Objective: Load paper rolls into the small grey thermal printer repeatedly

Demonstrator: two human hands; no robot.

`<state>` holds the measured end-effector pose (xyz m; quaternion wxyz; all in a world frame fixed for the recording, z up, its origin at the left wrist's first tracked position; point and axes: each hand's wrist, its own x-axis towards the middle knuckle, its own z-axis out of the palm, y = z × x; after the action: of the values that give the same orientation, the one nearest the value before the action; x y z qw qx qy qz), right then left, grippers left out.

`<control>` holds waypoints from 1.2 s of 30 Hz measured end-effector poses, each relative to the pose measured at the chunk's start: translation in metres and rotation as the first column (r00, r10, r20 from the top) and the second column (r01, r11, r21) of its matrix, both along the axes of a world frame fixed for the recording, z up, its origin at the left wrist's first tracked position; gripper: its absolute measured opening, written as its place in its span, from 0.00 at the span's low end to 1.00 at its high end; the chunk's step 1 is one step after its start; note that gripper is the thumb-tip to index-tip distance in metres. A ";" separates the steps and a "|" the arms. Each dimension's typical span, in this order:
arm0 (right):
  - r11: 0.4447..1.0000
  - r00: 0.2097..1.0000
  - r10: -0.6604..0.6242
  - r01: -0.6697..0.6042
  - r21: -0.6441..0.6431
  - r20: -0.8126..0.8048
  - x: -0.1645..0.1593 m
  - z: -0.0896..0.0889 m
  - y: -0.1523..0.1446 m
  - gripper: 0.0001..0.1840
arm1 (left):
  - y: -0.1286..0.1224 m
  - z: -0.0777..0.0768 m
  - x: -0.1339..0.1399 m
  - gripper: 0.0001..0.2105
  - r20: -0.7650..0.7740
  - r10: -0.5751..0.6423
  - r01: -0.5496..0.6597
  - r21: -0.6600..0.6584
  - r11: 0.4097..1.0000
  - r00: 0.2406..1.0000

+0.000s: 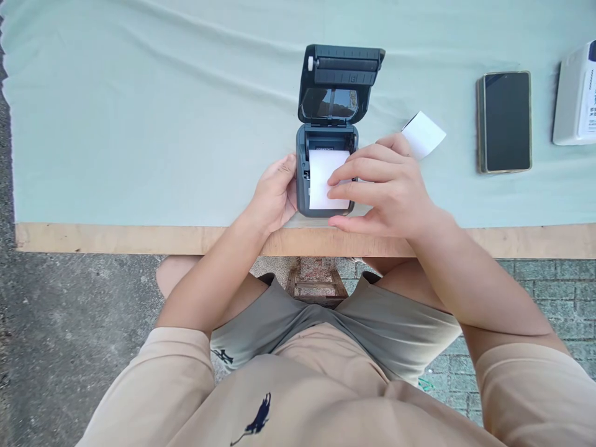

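Observation:
A small dark label printer sits near the front edge of the table with its lid swung up and back. White label paper lies in its bay and reaches over the front. My left hand grips the printer's left side, thumb at the upper edge and the other fingers partly hidden behind it. Over the right side hovers my right hand, its fingers stretched out and apart. The index and middle fingertips rest on the paper. Beyond the knuckles a loose white paper piece lies on the cloth.
A pale green cloth covers the table, leaving a bare wooden front edge. To the right lies a phone with a dark screen. A white box-shaped object with printed text stands at the far right, cut off by the frame.

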<state>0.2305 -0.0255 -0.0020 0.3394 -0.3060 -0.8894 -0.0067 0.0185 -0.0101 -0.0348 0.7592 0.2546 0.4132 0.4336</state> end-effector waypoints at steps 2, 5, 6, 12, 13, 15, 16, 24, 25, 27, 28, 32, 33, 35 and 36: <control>0.999 1.000 -0.011 0.012 -0.040 0.029 0.000 0.000 -0.001 0.13 | 0.000 0.001 0.000 0.13 0.005 -0.005 0.005 0.003 1.000 1.000; 0.994 0.994 -0.062 0.070 -0.080 0.092 -0.002 0.000 -0.002 0.12 | 0.000 0.001 0.000 0.13 0.012 -0.012 0.012 0.011 1.000 1.000; 0.992 0.992 -0.078 0.087 -0.087 0.101 -0.002 0.000 -0.003 0.13 | 0.000 0.002 0.001 0.13 0.015 -0.015 0.015 0.014 1.000 1.000; 0.993 0.995 -0.090 0.092 -0.069 0.034 -0.004 -0.003 -0.001 0.10 | -0.001 0.006 -0.001 0.13 0.034 -0.060 0.060 0.006 0.998 0.998; 0.991 0.994 -0.097 0.100 -0.083 0.045 -0.004 -0.004 -0.001 0.10 | -0.001 0.006 -0.002 0.13 0.032 -0.077 0.076 0.023 0.997 0.997; 0.986 0.991 -0.107 0.116 -0.123 0.076 -0.003 -0.005 0.000 0.09 | -0.003 0.006 -0.003 0.21 0.027 -0.102 0.099 0.079 0.992 0.994; 0.983 0.990 -0.111 0.122 -0.140 0.088 -0.003 -0.005 0.000 0.08 | -0.004 0.006 -0.003 0.27 0.026 -0.105 0.102 0.108 0.989 0.994; 0.999 0.992 -0.046 0.042 -0.031 -0.115 -0.003 0.000 0.004 0.02 | -0.006 0.004 -0.003 0.36 -0.016 -0.093 0.094 0.167 0.982 0.996; 0.998 0.978 -0.068 0.068 -0.006 -0.197 -0.002 0.003 0.007 0.02 | -0.006 0.004 -0.003 0.37 -0.027 -0.102 0.105 0.170 0.980 0.994; 0.978 0.922 -0.202 0.208 -0.019 -0.330 0.004 0.007 0.015 0.13 | -0.006 0.003 -0.005 0.38 -0.048 -0.128 0.135 0.178 0.975 0.991; 0.960 0.891 -0.274 0.275 -0.050 -0.363 0.007 0.009 0.019 0.20 | -0.006 0.002 -0.006 0.38 -0.052 -0.145 0.152 0.181 0.972 0.988; 0.957 0.883 -0.264 0.190 -0.218 -0.388 0.014 0.009 0.032 0.32 | -0.005 0.001 -0.008 0.37 -0.025 -0.222 0.222 0.202 0.954 0.975; 0.958 0.888 -0.224 0.125 -0.257 -0.403 0.013 0.008 0.034 0.31 | -0.005 0.001 -0.009 0.36 -0.016 -0.233 0.231 0.213 0.949 0.972; 0.945 0.881 -0.185 0.039 -0.324 -0.436 0.009 0.007 0.034 0.26 | -0.003 -0.002 -0.009 0.35 0.001 -0.235 0.228 0.232 0.946 0.972; 0.940 0.874 -0.180 0.018 -0.341 -0.451 0.006 0.007 0.033 0.23 | -0.002 -0.005 -0.009 0.35 0.009 -0.231 0.222 0.234 0.946 0.973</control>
<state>0.2363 0.0071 0.0047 0.4911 -0.3957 -0.7503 0.1982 0.0093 -0.0123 -0.0396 0.7764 0.3795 0.3140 0.3933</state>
